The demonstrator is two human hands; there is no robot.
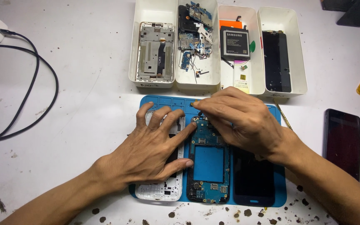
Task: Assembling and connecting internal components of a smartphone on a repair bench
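Note:
A blue work mat point(278, 189) lies on the white table. On it, side by side, are a white phone frame point(160, 192), a blue circuit board in a black frame point(208, 175) and a black screen panel point(253, 179). My left hand point(155, 146) lies flat, fingers spread, over the white frame, its index finger and thumb touching the board's left edge. My right hand point(238, 118) hovers over the top of the board, fingers pinched on a small tool tip point(195, 103) that is barely visible.
Four white trays stand behind the mat: one with a metal phone chassis point(156, 52), one with loose small parts point(194, 37), one with a battery point(235, 43), one with a dark panel point(276, 60). A black phone point(341, 141) lies right. A charger cable point(30, 89) loops left.

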